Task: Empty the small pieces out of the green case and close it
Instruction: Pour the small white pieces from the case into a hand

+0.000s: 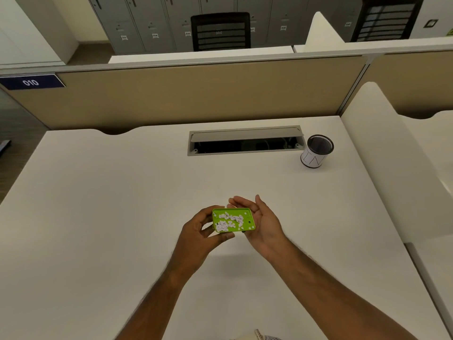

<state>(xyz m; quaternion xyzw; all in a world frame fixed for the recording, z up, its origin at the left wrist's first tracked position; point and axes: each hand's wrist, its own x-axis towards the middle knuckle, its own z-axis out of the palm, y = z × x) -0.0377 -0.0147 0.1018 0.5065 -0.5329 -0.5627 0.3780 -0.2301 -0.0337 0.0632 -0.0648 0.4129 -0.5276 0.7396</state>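
Observation:
A small green case (248, 223) is held open-side up above the white desk (122, 217), in the middle of the view. Several small white round pieces (228, 222) lie scattered inside it. My left hand (199, 231) grips the case's left end between thumb and fingers. My right hand (261, 219) is cupped palm-up against the case's right side and far edge, its fingers spread behind it. No lid of the case shows.
A black mesh pen cup (316, 151) with a white paper band stands at the back right. An open cable tray (245, 141) is set in the desk behind the hands. A beige partition (196, 94) closes off the far edge; a white divider (392, 155) rises on the right.

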